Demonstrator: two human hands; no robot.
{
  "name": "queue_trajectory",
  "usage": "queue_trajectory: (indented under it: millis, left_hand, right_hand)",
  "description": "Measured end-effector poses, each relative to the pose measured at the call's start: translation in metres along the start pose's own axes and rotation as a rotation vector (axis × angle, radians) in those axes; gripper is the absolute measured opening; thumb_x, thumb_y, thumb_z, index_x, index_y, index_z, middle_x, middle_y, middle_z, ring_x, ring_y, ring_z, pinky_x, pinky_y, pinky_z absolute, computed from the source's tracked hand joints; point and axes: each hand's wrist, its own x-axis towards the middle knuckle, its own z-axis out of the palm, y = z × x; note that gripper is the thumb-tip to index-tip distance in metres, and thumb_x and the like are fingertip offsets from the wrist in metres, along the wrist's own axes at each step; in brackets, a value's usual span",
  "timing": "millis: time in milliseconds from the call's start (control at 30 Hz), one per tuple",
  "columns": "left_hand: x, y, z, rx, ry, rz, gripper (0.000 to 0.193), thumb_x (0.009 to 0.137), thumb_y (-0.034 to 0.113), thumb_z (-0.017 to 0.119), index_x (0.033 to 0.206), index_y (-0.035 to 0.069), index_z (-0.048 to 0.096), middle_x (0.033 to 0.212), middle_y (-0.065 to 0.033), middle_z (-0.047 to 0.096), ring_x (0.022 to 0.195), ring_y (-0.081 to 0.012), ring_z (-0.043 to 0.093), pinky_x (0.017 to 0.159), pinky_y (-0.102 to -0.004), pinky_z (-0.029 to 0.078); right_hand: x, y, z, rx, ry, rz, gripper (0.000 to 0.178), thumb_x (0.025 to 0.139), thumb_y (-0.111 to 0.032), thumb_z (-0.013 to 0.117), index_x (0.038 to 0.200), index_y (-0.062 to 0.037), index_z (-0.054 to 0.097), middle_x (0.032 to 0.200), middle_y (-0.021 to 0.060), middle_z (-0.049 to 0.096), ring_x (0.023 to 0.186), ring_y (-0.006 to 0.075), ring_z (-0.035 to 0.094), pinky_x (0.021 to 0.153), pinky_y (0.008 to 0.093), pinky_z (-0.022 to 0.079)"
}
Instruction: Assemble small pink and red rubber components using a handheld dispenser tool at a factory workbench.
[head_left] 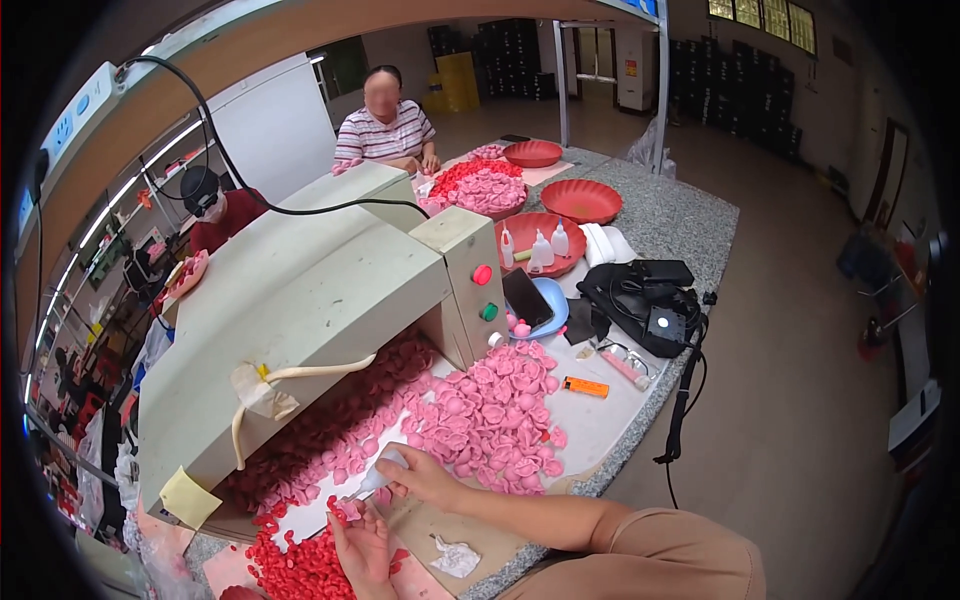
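My right hand [425, 478] grips a small whitish squeeze bottle [388, 466], its thin tip slanting down toward my left hand. Close beneath it, my left hand [365, 548] is turned partly palm up, with a small pink piece [349, 509] at its fingertips. Red pieces lie right beside those fingers, so the edge of what they hold is hard to make out. Left of that hand spreads a heap of small glossy red pieces [300, 565]. Beyond my right hand lies a large pile of pink petal-shaped pieces [490, 420].
A grey-green machine housing [300, 270] with red and green buttons arches over more pink pieces. Along the table's right side are an orange lighter [586, 387], a black bag [640, 300] with cables, and a red tray [575, 262] holding bottles. Crumpled tissue [456, 557] lies nearby. Two people sit beyond.
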Motion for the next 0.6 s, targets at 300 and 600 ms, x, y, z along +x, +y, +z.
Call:
queue_trajectory:
  millis: [300,600]
  left_hand:
    - [0.003,-0.005,0.005,-0.03,0.078,-0.096,0.032,0.091,0.036,0.053,0.113,0.013,0.055,0.104,-0.0047,0.061,0.09,-0.0189,0.056,0.081,-0.0382,0.046]
    - [0.001,0.009,-0.004,0.145,0.11,-0.083,0.034,0.094,0.035,0.046,0.112,0.007,0.054,0.107,-0.0096,0.061,0.084,-0.0148,0.058,0.079,-0.0345,0.049]
  right_hand:
    - [0.001,-0.016,-0.004,-0.157,0.35,0.038,0.022,0.089,-0.023,0.057,0.103,-0.0063,0.056,0.076,-0.0018,0.056,0.06,0.0045,0.05,0.051,0.0195,0.041]
    - [0.007,-0.006,0.011,-0.437,0.112,-0.26,0.029,0.09,-0.032,0.056,0.088,-0.0038,0.05,0.075,0.0001,0.053,0.062,0.0037,0.044,0.053,0.019,0.037]
